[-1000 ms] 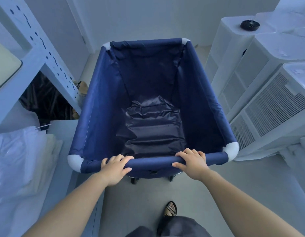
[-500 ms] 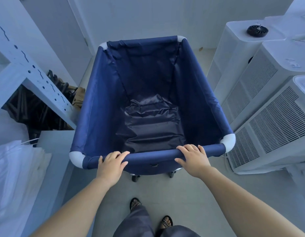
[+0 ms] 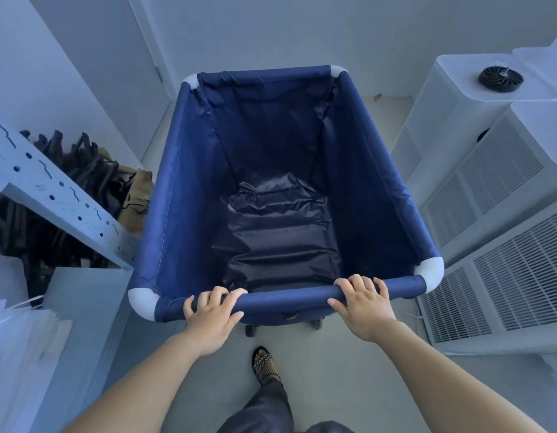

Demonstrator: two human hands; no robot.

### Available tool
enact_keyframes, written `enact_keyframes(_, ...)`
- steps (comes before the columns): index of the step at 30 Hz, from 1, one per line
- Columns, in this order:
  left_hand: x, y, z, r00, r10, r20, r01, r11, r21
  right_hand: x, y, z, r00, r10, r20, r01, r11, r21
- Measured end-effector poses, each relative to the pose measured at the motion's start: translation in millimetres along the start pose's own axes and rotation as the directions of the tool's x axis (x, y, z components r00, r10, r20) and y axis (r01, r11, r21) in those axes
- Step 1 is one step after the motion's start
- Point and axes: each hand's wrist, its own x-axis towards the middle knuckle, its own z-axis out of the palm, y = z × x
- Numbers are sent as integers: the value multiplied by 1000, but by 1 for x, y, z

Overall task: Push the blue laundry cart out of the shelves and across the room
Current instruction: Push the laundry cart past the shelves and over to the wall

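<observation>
The blue laundry cart (image 3: 189, 189) fills the middle of the view, an open fabric bin with white corner caps and nothing inside but its crumpled dark liner. My left hand (image 3: 213, 314) grips the near rim bar left of centre. My right hand (image 3: 363, 303) grips the same bar toward the right corner. Two small black wheels show under the near edge. The cart stands in a narrow aisle, its left side close to the white shelf post (image 3: 61, 201).
White slotted shelving with a heap of black hangers (image 3: 68, 170) and a tan bag (image 3: 138, 195) lies to the left. White vented appliances (image 3: 502, 276) line the right; a black fan part (image 3: 500, 79) rests on one. Walls and a door close off the far end. My sandalled foot (image 3: 264, 364) steps behind the cart.
The cart has rolled forward along the aisle with both hands on its bar. The left shelf and the bagged items have slid back, and more of the hanger pile shows.
</observation>
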Motion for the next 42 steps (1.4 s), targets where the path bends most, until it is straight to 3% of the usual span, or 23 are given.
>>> enact_keyframes(13,150,-12,-68,998,38,-48,-32,991,127,152,5,-57,1000,-8,20,10,998,-58)
enact_keyframes(23,227,3,-109,986,-71,-151,79,996,42,251,10,-100,984,-16,179,38,992,-120)
enact_keyframes(32,301,12,-143,983,-29,-182,38,998,45,348,33,-135,980,-66,190,79,995,-63)
enact_keyframes(35,326,14,-151,991,-48,-123,53,998,33,372,34,-142,982,-69,173,89,990,-106)
enact_keyframes(42,395,6,-186,974,-104,200,94,994,61,430,30,-162,967,-46,249,89,983,-164)
